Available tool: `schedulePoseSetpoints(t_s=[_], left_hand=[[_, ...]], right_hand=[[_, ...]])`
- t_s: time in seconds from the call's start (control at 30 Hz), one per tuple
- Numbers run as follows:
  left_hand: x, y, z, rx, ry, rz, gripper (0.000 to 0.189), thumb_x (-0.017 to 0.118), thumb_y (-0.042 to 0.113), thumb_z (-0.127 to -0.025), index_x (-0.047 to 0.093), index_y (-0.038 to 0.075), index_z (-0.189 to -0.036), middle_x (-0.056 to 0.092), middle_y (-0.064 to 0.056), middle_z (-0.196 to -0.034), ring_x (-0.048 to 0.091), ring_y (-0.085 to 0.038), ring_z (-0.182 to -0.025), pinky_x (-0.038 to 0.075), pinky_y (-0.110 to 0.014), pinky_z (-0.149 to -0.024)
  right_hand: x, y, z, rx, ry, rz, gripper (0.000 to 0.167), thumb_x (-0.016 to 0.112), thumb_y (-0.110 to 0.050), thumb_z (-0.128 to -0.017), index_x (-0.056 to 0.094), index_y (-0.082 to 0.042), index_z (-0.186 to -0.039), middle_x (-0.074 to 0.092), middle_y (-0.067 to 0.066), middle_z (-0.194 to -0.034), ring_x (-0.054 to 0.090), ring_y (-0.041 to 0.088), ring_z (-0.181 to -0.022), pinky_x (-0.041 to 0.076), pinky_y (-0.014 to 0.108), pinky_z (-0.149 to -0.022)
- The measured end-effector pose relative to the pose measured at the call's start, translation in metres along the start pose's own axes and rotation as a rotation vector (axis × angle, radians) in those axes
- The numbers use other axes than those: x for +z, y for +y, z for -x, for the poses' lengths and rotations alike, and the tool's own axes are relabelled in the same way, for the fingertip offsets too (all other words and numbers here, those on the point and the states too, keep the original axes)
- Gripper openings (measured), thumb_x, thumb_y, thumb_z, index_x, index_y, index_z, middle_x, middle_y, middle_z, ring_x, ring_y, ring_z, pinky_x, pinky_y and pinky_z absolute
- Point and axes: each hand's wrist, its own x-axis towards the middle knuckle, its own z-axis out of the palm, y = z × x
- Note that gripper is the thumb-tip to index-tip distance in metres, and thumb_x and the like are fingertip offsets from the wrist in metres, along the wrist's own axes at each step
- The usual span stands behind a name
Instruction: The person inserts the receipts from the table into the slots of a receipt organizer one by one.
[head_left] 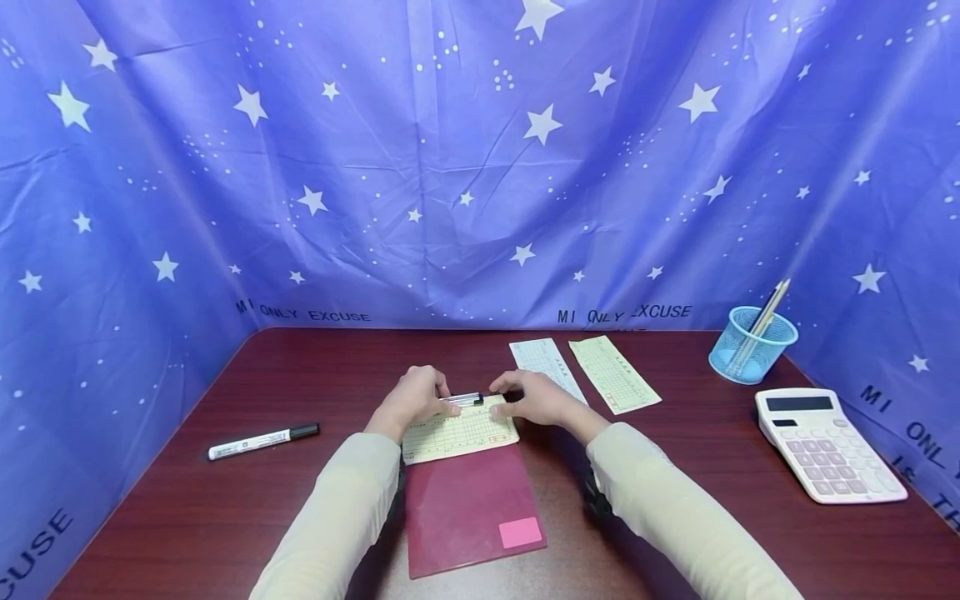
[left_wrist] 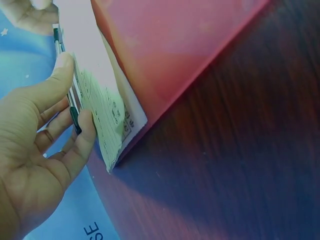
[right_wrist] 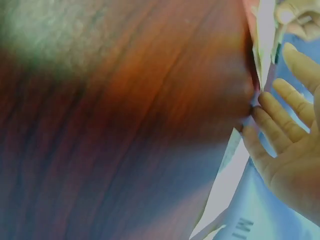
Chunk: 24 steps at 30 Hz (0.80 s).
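Note:
A dark red clipboard (head_left: 472,500) lies on the table, a pink sticker at its near right corner. Yellow printed slips (head_left: 457,439) cover its upper part, below a metal clip (head_left: 467,399). At the clip's left end, my left hand (head_left: 415,400) pinches the clipboard's top, its thumb on the clip and its fingers curled by the slips (left_wrist: 102,120). My right hand (head_left: 538,400) is at the slips' upper right corner. In the right wrist view its fingers (right_wrist: 280,120) are spread and nearly straight, fingertips right at the paper's edge.
Behind my right hand lie a white slip (head_left: 546,362) and a yellow slip (head_left: 615,373). A black-capped marker (head_left: 262,442) is on the left. A blue mesh cup (head_left: 750,354) with pencils and a white calculator (head_left: 828,446) stand on the right. A starry blue curtain (head_left: 450,167) surrounds the table.

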Motion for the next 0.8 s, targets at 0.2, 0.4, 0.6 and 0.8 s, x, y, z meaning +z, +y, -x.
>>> schedulePoseSetpoints(t_s=[0.2, 0.4, 0.6, 0.8], left_hand=[[-0.002, 0.0, 0.001, 0.01, -0.002, 0.006, 0.023, 0.091, 0.019, -0.077, 0.07, 0.01, -0.075, 0.064, 0.0, -0.078, 0.056, -0.018, -0.077, 0.049, -0.036, -0.079], [-0.004, -0.001, -0.001, -0.004, -0.01, 0.0, 0.022, 0.091, 0.02, -0.076, 0.072, 0.01, -0.074, 0.068, -0.002, -0.087, 0.058, -0.021, -0.085, 0.05, -0.039, -0.084], [-0.004, -0.001, -0.003, -0.02, -0.029, 0.006, 0.022, 0.091, 0.021, -0.077, 0.072, 0.01, -0.074, 0.068, -0.003, -0.089, 0.057, -0.021, -0.086, 0.05, -0.039, -0.084], [-0.004, -0.001, -0.005, -0.019, -0.03, 0.006, 0.023, 0.091, 0.021, -0.078, 0.071, 0.011, -0.072, 0.068, -0.002, -0.088, 0.057, -0.02, -0.086, 0.049, -0.038, -0.084]], right_hand=[[-0.021, 0.013, 0.009, 0.142, 0.2, -0.054, 0.031, 0.072, -0.025, -0.095, 0.072, -0.001, -0.115, 0.072, 0.01, -0.103, 0.068, 0.029, -0.102, 0.052, 0.043, -0.089], [-0.038, 0.022, 0.024, 0.377, 0.301, 0.112, 0.038, 0.074, -0.033, -0.091, 0.071, 0.002, -0.103, 0.071, 0.016, -0.098, 0.065, 0.033, -0.095, 0.051, 0.047, -0.085], [-0.037, 0.028, 0.033, 0.512, 0.239, 0.233, 0.051, 0.081, -0.043, -0.083, 0.049, -0.008, -0.063, 0.045, 0.001, -0.062, 0.046, 0.02, -0.063, 0.042, 0.037, -0.058], [-0.033, 0.029, 0.03, 0.56, 0.211, 0.284, 0.051, 0.089, -0.042, -0.075, 0.057, -0.002, -0.077, 0.061, 0.013, -0.077, 0.059, 0.031, -0.074, 0.051, 0.046, -0.067]])
